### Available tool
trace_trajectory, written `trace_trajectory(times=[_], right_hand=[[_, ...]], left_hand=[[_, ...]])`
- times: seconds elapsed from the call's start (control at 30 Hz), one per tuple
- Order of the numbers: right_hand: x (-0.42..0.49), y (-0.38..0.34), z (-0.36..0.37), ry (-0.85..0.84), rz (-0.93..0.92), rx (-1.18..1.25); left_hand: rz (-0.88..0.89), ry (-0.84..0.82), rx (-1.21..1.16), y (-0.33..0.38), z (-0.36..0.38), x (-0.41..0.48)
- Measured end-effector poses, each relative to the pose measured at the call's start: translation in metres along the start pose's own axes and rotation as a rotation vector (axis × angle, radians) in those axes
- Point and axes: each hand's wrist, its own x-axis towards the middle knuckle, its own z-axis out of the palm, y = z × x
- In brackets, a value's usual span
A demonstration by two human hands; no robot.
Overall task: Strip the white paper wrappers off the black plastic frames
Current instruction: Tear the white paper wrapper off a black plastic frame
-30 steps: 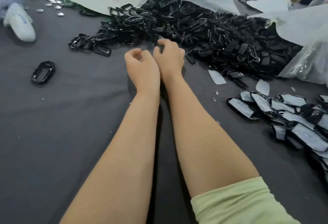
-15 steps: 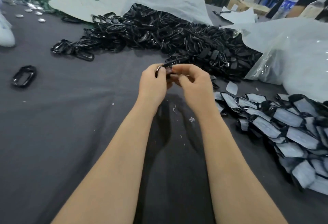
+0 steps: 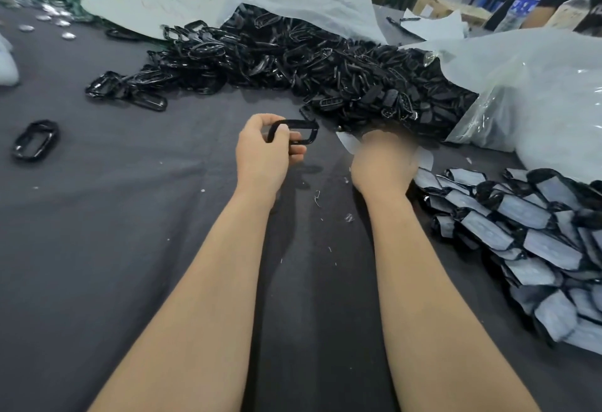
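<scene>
Hands have parted — left hand [image 3: 264, 159] pinches a bare black frame [image 3: 294, 124] — right hand [image 3: 384, 165] is blurred, fingers unreadable.

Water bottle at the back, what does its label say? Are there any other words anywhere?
Water bottle: blue label, print too blurred to read.
White paper wrappers: no print visible.
Black frame in the left hand: no writing visible.
Nothing else can be read.
</scene>
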Motion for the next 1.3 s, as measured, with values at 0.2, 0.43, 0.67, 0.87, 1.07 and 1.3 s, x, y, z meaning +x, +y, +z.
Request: trace_trajectory(times=[0.2, 0.43, 0.67, 0.87, 1.07, 1.3], right_hand=[[0.001, 0.002, -0.004, 0.087, -0.021, 0.002], [-0.003, 0.000, -0.011, 0.302, -0.090, 0.346], [-0.031, -0.021, -0.017, -0.058, -0.044, 1.213], [-0.037, -0.021, -0.010, -0.093, -0.001, 1.320], [-0.040, -0.023, -0.010, -0.080, -0.057, 1.236], [-0.041, -0.022, -0.006, 0.027, -0.083, 1.156]], left_hand=[[0.006, -0.009, 0.023, 0.000, 0.002, -0.001], [0.041, -0.025, 0.018, -0.002, 0.005, -0.004], [0.083, -0.026, -0.016, -0.002, 0.009, -0.009], [0.066, -0.061, -0.015, -0.001, 0.009, -0.013], [0.050, -0.068, -0.004, 0.000, 0.008, -0.011], [0.110, -0.108, 0.045, -0.003, 0.007, -0.011]])
